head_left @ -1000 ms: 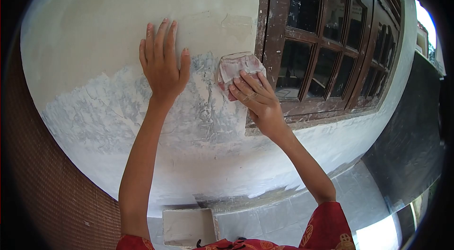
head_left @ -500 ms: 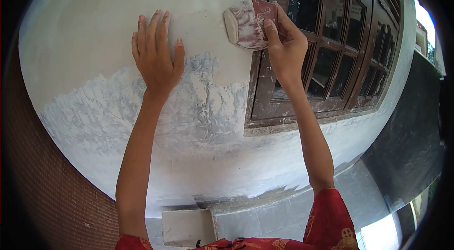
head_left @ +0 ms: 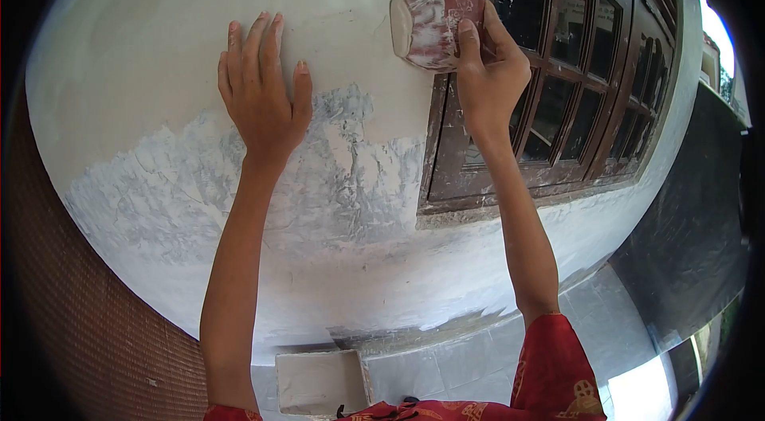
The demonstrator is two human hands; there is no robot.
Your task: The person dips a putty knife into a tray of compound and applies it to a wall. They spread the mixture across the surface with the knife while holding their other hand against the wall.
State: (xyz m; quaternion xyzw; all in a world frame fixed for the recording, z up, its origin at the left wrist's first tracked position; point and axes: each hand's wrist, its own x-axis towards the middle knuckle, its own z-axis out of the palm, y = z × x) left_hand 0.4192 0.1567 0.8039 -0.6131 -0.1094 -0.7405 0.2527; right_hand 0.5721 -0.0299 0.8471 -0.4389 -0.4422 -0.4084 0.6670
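In my right hand (head_left: 492, 74) is a dark red putty spreader (head_left: 434, 27), smeared with white putty, with a thick cream-coloured bead along its left edge. Thumb and fingers pinch its right end, close to the window frame's left side. My left hand (head_left: 263, 94) rests with fingers stretched upward against the wall (head_left: 159, 46), holding nothing. Smooth beige putty covers the upper wall around both hands. Below them lies a rough grey-and-white patch (head_left: 199, 182).
A brown wooden window (head_left: 470, 178) with glass panes fills the wall's right part. On the grey tiled floor (head_left: 478, 369) stands a tray (head_left: 319, 381) of pale putty. A woven brown panel (head_left: 88, 301) lines the left, and a dark sheet (head_left: 677, 222) hangs at the right.
My right hand and the putty spreader have moved slightly up and to the right. The left hand stays nearly in place on the wall.
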